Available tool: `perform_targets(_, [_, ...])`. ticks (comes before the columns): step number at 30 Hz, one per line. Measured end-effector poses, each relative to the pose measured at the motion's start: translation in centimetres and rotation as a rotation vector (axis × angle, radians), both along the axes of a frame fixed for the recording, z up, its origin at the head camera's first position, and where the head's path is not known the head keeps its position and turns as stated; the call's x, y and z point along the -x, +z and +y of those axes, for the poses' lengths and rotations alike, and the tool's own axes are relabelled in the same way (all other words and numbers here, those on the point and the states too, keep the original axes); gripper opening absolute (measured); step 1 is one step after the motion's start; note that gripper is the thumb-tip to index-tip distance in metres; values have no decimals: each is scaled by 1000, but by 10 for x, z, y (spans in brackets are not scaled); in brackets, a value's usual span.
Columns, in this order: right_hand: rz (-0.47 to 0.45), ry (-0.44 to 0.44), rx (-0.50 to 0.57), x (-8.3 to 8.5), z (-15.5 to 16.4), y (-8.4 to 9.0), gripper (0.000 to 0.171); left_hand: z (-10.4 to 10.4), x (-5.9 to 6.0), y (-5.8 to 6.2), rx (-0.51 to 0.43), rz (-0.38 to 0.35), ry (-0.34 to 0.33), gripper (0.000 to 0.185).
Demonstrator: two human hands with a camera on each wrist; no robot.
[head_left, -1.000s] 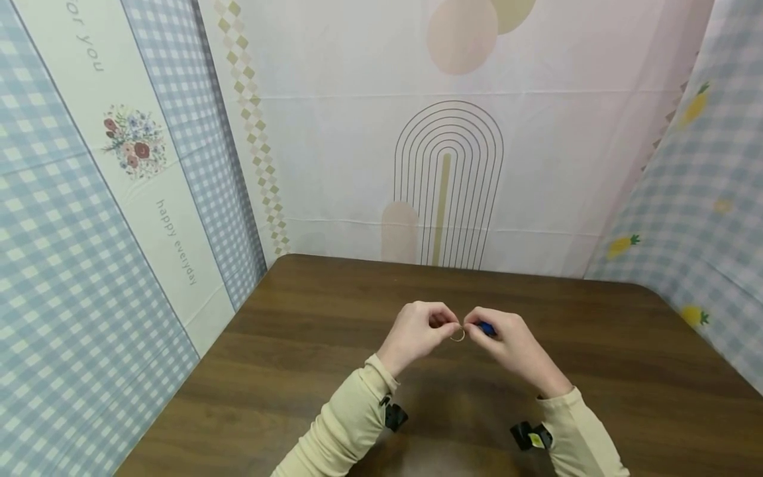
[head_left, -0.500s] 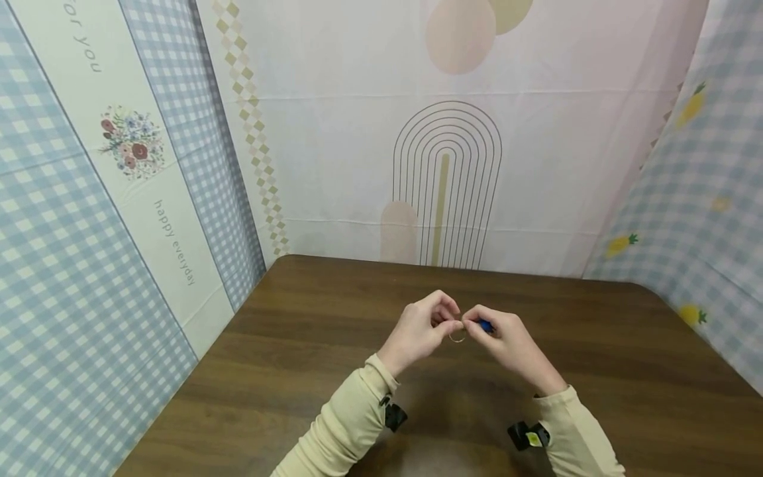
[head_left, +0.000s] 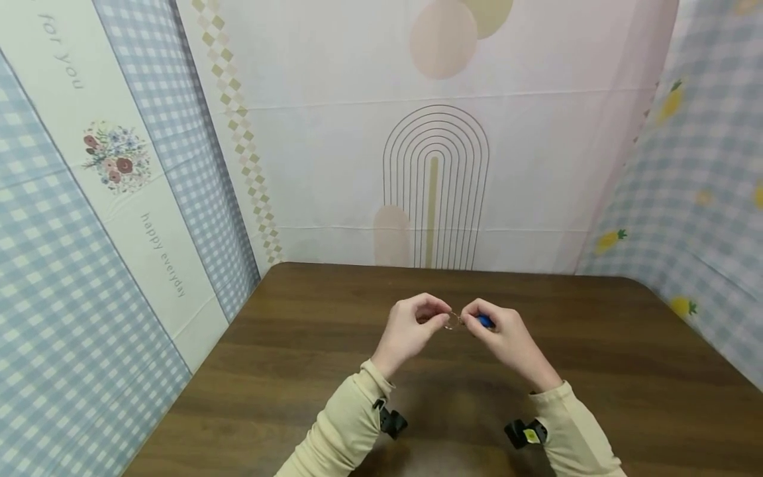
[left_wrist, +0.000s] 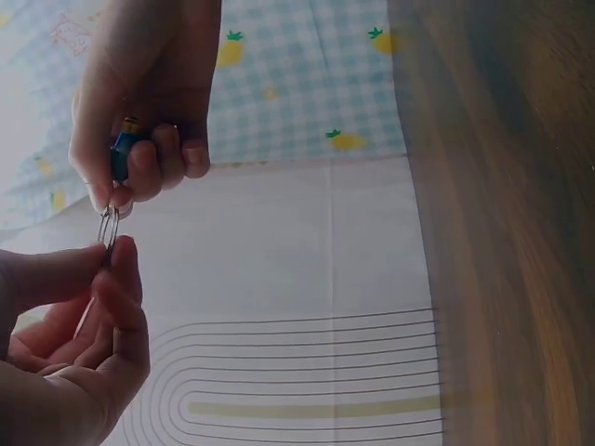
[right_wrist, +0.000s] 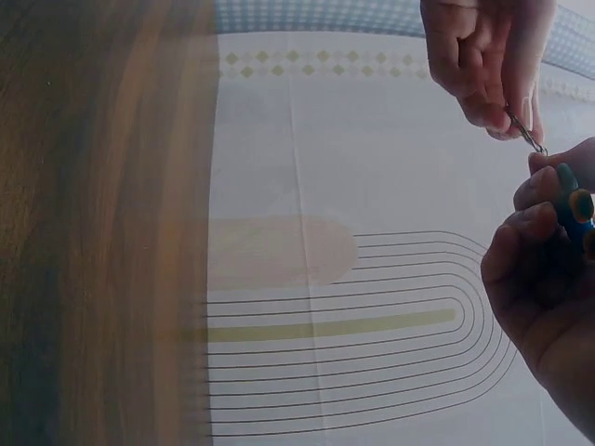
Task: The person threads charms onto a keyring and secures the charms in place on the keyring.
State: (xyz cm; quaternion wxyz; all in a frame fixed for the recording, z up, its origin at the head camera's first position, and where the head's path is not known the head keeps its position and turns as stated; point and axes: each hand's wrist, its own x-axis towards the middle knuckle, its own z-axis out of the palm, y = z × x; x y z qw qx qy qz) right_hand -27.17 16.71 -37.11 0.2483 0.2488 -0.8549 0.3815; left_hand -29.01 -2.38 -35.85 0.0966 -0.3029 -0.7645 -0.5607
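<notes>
Hands meet above counter (head_left: 286, 371) centre, both raised off the wood. Left hand (head_left: 411, 328) sits at 9 o'clock of the pair, fingers curled, thumb and forefinger pinching the left side of a small metal key ring (head_left: 453, 320). Left-wrist view shows the same ring (left_wrist: 108, 226) edge-on, held between left fingertips (left_wrist: 119, 255) below and the right hand above. Ring hangs in the air between the two hands, not touching the counter. Right hand (head_left: 501, 331) at 3 o'clock, fingers curled, pinching the ring's right side while also gripping a small blue object (head_left: 485, 322) in the curl of the fingers; what it is exactly, cannot tell. Right-wrist view: blue object (right_wrist: 569, 190) with an orange spot, ring (right_wrist: 526, 133) thin and tilted. Cream sleeves (head_left: 346, 430) on both forearms, black wrist mounts (head_left: 390, 421) at 6 o'clock. Backdrop at 12 o'clock has an arch line pattern (head_left: 435, 192); checked cloth panels at 9 and 3 o'clock.
</notes>
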Motion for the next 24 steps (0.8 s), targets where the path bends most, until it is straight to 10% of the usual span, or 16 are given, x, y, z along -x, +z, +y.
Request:
perform_targets(12, [65, 11, -17, 1, -5, 2, 7, -4, -1, 4, 89, -44, -86, 13])
perform_targets(24, [57, -4, -40, -1, -2, 1, 12, -5, 4, 2, -55, -173, -136, 19])
